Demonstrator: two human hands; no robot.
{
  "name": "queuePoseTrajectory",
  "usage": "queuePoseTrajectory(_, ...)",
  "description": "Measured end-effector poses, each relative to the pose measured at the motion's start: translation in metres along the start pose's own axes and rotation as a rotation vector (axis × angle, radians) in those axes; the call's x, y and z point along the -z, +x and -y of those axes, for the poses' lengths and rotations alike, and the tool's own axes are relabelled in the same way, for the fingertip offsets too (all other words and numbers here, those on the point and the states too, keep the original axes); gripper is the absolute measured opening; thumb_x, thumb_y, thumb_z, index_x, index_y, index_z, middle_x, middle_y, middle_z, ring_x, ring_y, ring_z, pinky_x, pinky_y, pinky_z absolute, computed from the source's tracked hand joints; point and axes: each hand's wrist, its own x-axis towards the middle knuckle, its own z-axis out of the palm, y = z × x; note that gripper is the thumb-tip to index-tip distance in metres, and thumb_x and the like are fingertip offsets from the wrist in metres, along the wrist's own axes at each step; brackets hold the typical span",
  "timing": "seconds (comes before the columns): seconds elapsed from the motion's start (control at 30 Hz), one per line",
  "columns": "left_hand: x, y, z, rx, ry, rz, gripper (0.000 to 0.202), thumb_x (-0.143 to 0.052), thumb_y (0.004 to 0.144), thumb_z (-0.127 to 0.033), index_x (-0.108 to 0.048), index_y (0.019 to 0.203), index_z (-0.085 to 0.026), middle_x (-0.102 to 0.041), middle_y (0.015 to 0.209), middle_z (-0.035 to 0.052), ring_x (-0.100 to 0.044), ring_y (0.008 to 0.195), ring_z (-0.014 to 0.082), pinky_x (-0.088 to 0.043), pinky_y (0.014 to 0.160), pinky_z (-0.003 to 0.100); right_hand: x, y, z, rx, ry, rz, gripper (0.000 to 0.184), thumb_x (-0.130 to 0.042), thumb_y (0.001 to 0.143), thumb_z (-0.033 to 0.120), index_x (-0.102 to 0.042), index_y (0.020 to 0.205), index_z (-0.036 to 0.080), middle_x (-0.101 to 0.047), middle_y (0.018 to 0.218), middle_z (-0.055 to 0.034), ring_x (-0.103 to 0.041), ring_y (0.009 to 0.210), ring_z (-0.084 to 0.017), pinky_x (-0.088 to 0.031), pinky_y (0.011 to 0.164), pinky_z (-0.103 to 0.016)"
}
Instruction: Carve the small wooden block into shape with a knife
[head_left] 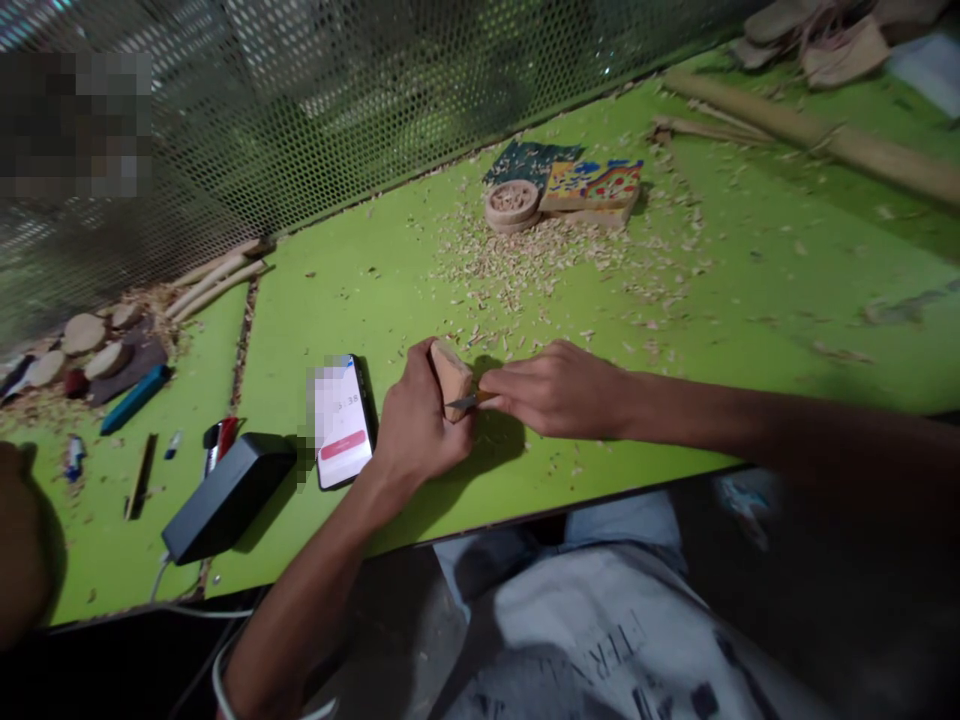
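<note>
My left hand is closed around a small pale wood block, held just above the green table near its front edge. My right hand is closed on a small carving knife, whose blade tip touches the block's lower side. The two hands almost meet at the block. Wood shavings lie scattered on the table behind them.
A phone with a lit screen lies left of my left hand, beside a dark power bank with a cable. Farther left are pens, a blue tool and wood discs. A carved round piece and painted blocks sit by the mesh wall.
</note>
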Motion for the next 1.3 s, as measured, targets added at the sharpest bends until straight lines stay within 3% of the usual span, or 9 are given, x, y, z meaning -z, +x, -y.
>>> queuePoseTrajectory(0.2, 0.003, 0.001, -0.002, 0.008, -0.006, -0.016, 0.056, -0.060, 0.079, -0.041, -0.042, 0.126, -0.016, -0.068, 0.094, 0.0116, -0.064, 0.074, 0.0280, -0.044, 0.061, 0.038, 0.000, 0.001, 0.002, -0.020, 0.074, -0.016, 0.032, -0.041, 0.111, 0.034, -0.069, 0.111, 0.017, -0.078, 0.089, -0.0054, -0.059, 0.065, -0.014, -0.024, 0.060, -0.029)
queuePoseTrajectory(0.27, 0.005, -0.001, -0.003, 0.003, -0.009, -0.023, 0.057, -0.060, 0.076, -0.037, -0.042, 0.126, -0.017, -0.066, 0.093, 0.0098, -0.062, 0.072, 0.0260, -0.043, 0.061, 0.037, 0.005, 0.002, -0.012, -0.074, 0.123, -0.079, 0.035, -0.040, 0.112, 0.036, -0.070, 0.111, 0.017, -0.076, 0.087, -0.0046, -0.058, 0.064, -0.014, -0.027, 0.060, -0.029)
queuePoseTrajectory(0.37, 0.007, -0.003, -0.003, -0.017, -0.022, -0.009, 0.062, -0.060, 0.070, -0.033, -0.042, 0.127, -0.018, -0.064, 0.091, 0.0065, -0.059, 0.069, 0.0230, -0.043, 0.062, 0.036, 0.019, 0.002, -0.051, -0.273, 0.162, -0.298, 0.042, -0.035, 0.113, 0.040, -0.071, 0.111, 0.019, -0.071, 0.077, -0.0018, -0.051, 0.060, -0.014, -0.032, 0.060, -0.030)
queuePoseTrajectory(0.47, 0.006, -0.003, 0.000, 0.001, -0.039, -0.003, 0.061, -0.061, 0.070, -0.033, -0.042, 0.126, -0.019, -0.063, 0.088, 0.0051, -0.058, 0.067, 0.0218, -0.043, 0.062, 0.036, 0.024, 0.000, -0.076, -0.377, 0.110, -0.427, 0.039, -0.042, 0.111, 0.044, -0.072, 0.107, 0.019, -0.067, 0.072, -0.0010, -0.049, 0.059, -0.015, -0.033, 0.060, -0.030)
queuePoseTrajectory(0.53, 0.005, -0.001, 0.004, 0.026, -0.019, -0.020, 0.062, -0.063, 0.071, -0.031, -0.042, 0.127, -0.019, -0.064, 0.090, 0.0063, -0.059, 0.067, 0.0226, -0.044, 0.062, 0.037, 0.018, -0.001, -0.070, -0.318, 0.105, -0.379, 0.037, -0.046, 0.110, 0.045, -0.071, 0.106, 0.018, -0.068, 0.073, -0.0004, -0.050, 0.057, -0.013, -0.032, 0.059, -0.029)
queuePoseTrajectory(0.63, 0.001, 0.002, 0.008, 0.053, 0.024, -0.035, 0.065, -0.066, 0.071, -0.030, -0.042, 0.130, -0.018, -0.067, 0.095, 0.0096, -0.062, 0.069, 0.0255, -0.046, 0.062, 0.039, 0.003, -0.001, -0.037, -0.115, 0.108, -0.221, 0.036, -0.044, 0.112, 0.041, -0.069, 0.108, 0.016, -0.073, 0.080, -0.0017, -0.057, 0.061, -0.013, -0.032, 0.060, -0.027)
queuePoseTrajectory(0.77, -0.002, 0.003, 0.008, 0.069, 0.075, -0.059, 0.067, -0.070, 0.077, -0.042, -0.041, 0.133, -0.017, -0.069, 0.102, 0.0137, -0.067, 0.074, 0.0289, -0.049, 0.063, 0.041, -0.007, -0.002, -0.008, 0.037, 0.051, -0.087, 0.037, -0.037, 0.114, 0.036, -0.067, 0.111, 0.015, -0.077, 0.086, -0.0052, -0.060, 0.065, -0.013, -0.026, 0.059, -0.029)
queuePoseTrajectory(1.07, -0.003, 0.001, 0.004, 0.072, 0.106, -0.046, 0.074, -0.071, 0.080, -0.048, -0.041, 0.138, -0.015, -0.069, 0.114, 0.0196, -0.072, 0.088, 0.0355, -0.057, 0.073, 0.047, -0.005, 0.001, -0.009, 0.021, -0.040, 0.045, 0.032, -0.041, 0.113, 0.036, -0.066, 0.111, 0.016, -0.077, 0.084, -0.0049, -0.058, 0.061, -0.014, -0.017, 0.059, -0.032)
queuePoseTrajectory(1.3, -0.003, 0.001, 0.002, 0.076, 0.218, -0.034, 0.077, -0.067, 0.080, -0.045, -0.037, 0.142, -0.012, -0.067, 0.122, 0.0219, -0.073, 0.101, 0.0394, -0.060, 0.080, 0.050, -0.006, 0.000, -0.003, 0.027, -0.085, 0.045, 0.029, -0.043, 0.112, 0.035, -0.065, 0.111, 0.017, -0.078, 0.084, -0.0047, -0.058, 0.060, -0.014, -0.016, 0.059, -0.032)
